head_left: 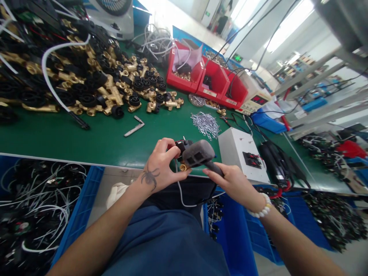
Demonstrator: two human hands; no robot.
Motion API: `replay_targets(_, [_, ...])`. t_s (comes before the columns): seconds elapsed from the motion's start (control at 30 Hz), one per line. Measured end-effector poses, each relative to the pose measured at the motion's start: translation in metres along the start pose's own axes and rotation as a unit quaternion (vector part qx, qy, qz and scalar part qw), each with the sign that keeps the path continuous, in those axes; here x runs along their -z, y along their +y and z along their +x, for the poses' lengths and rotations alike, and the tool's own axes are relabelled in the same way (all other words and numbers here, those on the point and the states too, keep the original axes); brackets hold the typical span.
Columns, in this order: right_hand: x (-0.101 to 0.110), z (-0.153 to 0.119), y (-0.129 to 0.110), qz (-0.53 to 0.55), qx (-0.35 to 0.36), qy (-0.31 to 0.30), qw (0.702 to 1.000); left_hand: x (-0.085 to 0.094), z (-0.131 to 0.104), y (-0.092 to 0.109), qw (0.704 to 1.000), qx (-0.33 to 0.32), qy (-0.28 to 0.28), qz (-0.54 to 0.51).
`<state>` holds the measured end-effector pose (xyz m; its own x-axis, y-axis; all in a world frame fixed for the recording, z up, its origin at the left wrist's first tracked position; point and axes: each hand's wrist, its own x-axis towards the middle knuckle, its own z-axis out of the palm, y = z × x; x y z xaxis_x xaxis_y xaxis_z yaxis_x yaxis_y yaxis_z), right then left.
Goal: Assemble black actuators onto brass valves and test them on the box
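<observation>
Shiny brass fittings point(115, 92) (matt green tabletop point(86, 138))

A green table point(86, 138) carried a large heap of brass fittings point(94, 84) with black caps mixed in, and a white tube point(47, 73) curved across the heap. A small metal bracket point(134, 127) lay alone on the mat. Further back stood three red bins point(207, 80) — side by side — and just before them a pile of silver clips point(205, 124). A white box point(240, 151) with red switches sat near the table's edge, black cables point(276, 165) beside it. Below, blue crates point(83, 203) held tangled white and black wires point(37, 207).
</observation>
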<state>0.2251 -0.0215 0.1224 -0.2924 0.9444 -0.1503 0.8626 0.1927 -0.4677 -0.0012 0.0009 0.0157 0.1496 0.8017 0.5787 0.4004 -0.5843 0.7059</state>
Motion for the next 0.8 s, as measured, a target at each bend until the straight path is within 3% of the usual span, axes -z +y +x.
replay_targets(0.07, [0.0013,0.0002,0.0003,0.001,0.0,0.001,1.0,0.0,-0.0003,-0.0003,1.0,-0.004,0.002,0.0])
replay_targets(0.2, [0.0036,-0.0014,0.0028,0.078,0.001,0.117,0.99,0.0,-0.0004,-0.0009,1.0,0.001,-0.004,0.001])
replay_targets(0.37, [0.0003,0.0018,0.0014,0.013,-0.021,-0.026,0.999,-0.0001,0.0003,-0.0004,1.0,0.002,-0.008,0.011])
replay_targets(0.53, [0.0066,-0.0007,-0.0024,0.046,-0.013,0.082,0.995,0.0001,0.002,0.0019,1.0,-0.002,-0.006,0.017])
replay_targets(0.7, [-0.0018,-0.0009,0.0005,-0.01,-0.015,-0.049,0.999,-0.0005,0.0032,0.0013,1.0,-0.017,-0.011,0.021])
replay_targets(0.8, [0.0012,-0.0018,-0.001,-0.005,-0.003,0.024,1.0,-0.001,0.0026,0.0007,1.0,-0.012,-0.012,0.017])
